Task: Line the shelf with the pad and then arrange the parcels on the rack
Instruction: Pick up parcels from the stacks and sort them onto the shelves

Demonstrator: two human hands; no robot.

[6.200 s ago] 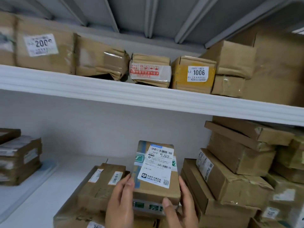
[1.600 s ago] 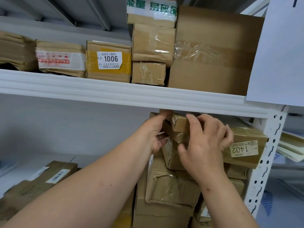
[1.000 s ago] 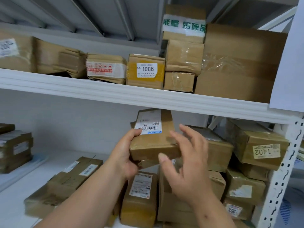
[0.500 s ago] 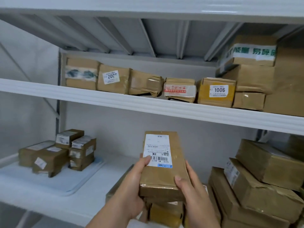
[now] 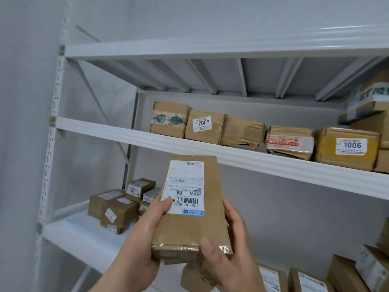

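The parcel (image 5: 190, 207) is clasped by curled fingers, the left hand (image 5: 145, 230) on one edge, the right hand (image 5: 226, 247) on the other. Since half a second ago it has risen toward the upper shelf (image 5: 130, 134), likely its destination.

Single head view, close, angled up-left at white rack (image 5: 189, 142); no second view.

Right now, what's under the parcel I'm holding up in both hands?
Under the held parcel, a second brown parcel shows partly, below your right hand. Your left hand grips the other side. Anything further beneath is covered.
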